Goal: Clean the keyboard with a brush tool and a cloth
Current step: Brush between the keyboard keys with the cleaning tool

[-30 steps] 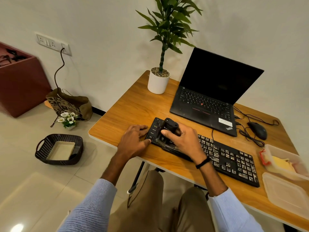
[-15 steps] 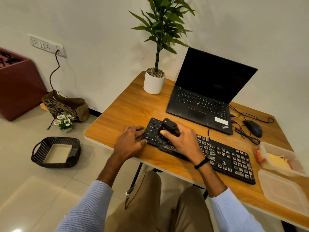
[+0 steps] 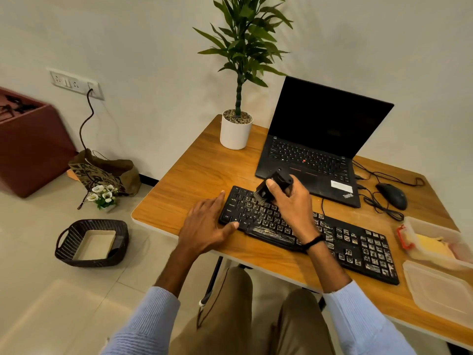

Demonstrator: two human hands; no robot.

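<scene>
My right hand is wrapped round the black body of the brush, thumb on its near face, fingers curled behind. The bristles point down and to the left over the upper left rows of the keyboard. I cannot tell whether the tips touch the keys or hang just above them.

My left hand lies flat with straight fingers at the keyboard's left end. The thumb is against the front left corner and the fingertips run up along the left edge. It holds nothing and, I judge, braces the board.

The keyboard sits askew on the desk, its keys dusty and pale-flecked, most visibly toward the right end. Just right of the keyboard stands a clear tub holding something yellow that I take for the cloth, with a lid near its front right corner. Behind the keyboard are the open laptop and, to the right, the mouse.

I read this as the brushing step, early on, with only the left block under work. Next the bristles must go down between the keys and travel row by row to the right, with light pressure and the left hand keeping the board from sliding. The cloth comes afterwards.
</scene>
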